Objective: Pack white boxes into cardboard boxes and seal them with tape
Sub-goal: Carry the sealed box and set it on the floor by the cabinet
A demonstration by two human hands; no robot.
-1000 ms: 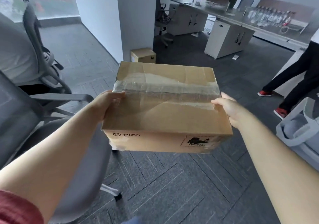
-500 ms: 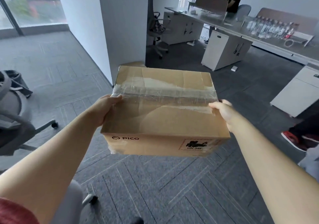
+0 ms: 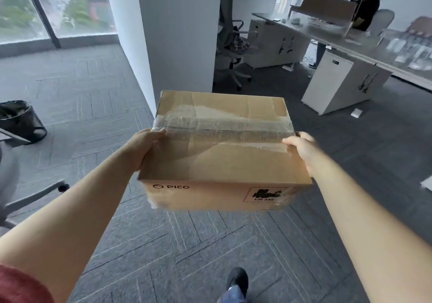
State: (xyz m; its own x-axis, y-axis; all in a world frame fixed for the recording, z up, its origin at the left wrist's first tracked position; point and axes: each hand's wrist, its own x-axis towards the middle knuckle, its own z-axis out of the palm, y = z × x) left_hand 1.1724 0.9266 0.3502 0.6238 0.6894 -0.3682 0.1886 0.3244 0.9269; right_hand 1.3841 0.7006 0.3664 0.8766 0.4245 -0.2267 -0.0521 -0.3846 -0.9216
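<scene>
You have the cardboard box [image 3: 224, 148] up in the air in front of you, carried between both hands above the carpet. Its flaps are closed and a clear tape strip [image 3: 222, 126] already runs along the top seam, so by the look of it packing and sealing are finished and this is the carry to wherever it gets set down. Your left hand [image 3: 142, 147] clasps the left end with the thumb hooked over the top edge at the tape; your right hand [image 3: 301, 147] grips the opposite end the same way. The long axis runs straight from one grip to the other, top face up and roughly level, printed side toward you. Next you need a clear resting spot, so keep both ends level. Beyond your left hand stands a white pillar [image 3: 168, 34]; beyond your right, a desk [image 3: 332, 36].
</scene>
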